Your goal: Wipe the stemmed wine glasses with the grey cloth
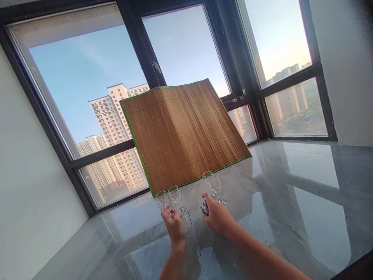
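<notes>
My left hand (174,225) is closed around the lower part of a clear wine glass (161,200), thumb and fingers at its stem. Right beside it a second wine glass (174,193) stands upright on the glossy grey marble-look surface (227,241). My right hand (218,214) is closed on a small grey-and-white shiny object (204,207), too small to make out. Just beyond that hand are two more clear stemmed glasses, a farther glass (208,177) and a nearer glass (215,185), their lower parts partly hidden by my fingers.
A brown bamboo mat (186,132) with green edging stands upright behind the glasses, against the window (87,85). Dark window frames (253,77) surround the ledge. A white wall (26,186) rises at the left and another wall (346,77) at the right.
</notes>
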`<action>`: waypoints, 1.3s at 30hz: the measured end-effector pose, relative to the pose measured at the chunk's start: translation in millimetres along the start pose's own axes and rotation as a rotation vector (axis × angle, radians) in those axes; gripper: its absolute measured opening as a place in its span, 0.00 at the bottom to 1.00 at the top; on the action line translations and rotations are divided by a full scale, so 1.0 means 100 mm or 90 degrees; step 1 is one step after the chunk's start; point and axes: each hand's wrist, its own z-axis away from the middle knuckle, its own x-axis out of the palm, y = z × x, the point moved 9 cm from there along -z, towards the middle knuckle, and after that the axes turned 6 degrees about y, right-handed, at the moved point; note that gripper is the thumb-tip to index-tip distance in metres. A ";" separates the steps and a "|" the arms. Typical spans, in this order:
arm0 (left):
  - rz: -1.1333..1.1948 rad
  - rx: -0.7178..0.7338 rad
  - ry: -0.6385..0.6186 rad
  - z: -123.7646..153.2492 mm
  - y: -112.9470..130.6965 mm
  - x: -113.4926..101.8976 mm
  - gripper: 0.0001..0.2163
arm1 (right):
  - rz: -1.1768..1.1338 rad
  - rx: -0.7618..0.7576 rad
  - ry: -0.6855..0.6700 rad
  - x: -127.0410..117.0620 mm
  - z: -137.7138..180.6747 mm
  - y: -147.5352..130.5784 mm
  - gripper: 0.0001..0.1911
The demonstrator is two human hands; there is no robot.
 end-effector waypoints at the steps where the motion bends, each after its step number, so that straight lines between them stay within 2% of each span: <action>1: -0.032 0.027 -0.020 0.04 0.07 0.03 0.22 | -0.045 -0.024 0.011 -0.02 0.01 -0.07 0.32; 4: -0.144 0.197 -0.069 0.21 0.34 0.13 0.23 | -0.165 -0.107 0.029 -0.08 0.06 -0.28 0.34; 6: -0.208 0.284 -0.096 0.32 0.44 0.20 0.23 | -0.197 -0.156 0.032 -0.10 0.10 -0.37 0.34; 11: -0.352 0.347 -0.110 0.39 0.45 0.28 0.23 | -0.124 -0.240 0.029 -0.08 0.17 -0.50 0.36; 15: -0.468 0.432 -0.204 0.52 0.47 0.43 0.20 | -0.090 -0.285 0.039 -0.11 0.18 -0.54 0.34; 18: -0.480 0.493 -0.252 0.64 0.54 0.49 0.26 | -0.072 -0.220 0.104 -0.22 0.10 -0.42 0.29; 22: -0.386 0.513 -0.235 0.67 0.65 0.45 0.29 | -0.087 -0.059 0.193 -0.34 -0.02 -0.10 0.27; 24: -0.351 0.501 -0.204 0.63 0.65 0.41 0.28 | -0.140 -0.035 0.177 -0.30 -0.05 -0.02 0.30; 26: -0.343 0.486 -0.176 0.58 0.62 0.38 0.27 | -0.216 -0.051 0.153 -0.25 -0.06 -0.04 0.32; 31: -0.411 0.456 -0.154 0.49 0.53 0.34 0.27 | -0.361 -0.098 0.124 -0.18 -0.05 -0.13 0.30; 35: -0.416 0.532 -0.204 0.57 0.64 0.38 0.27 | -0.373 -0.088 0.073 -0.04 -0.08 -0.10 0.26; 39: -0.422 0.560 -0.214 0.60 0.69 0.39 0.27 | -0.277 -0.081 0.021 0.04 -0.07 -0.09 0.26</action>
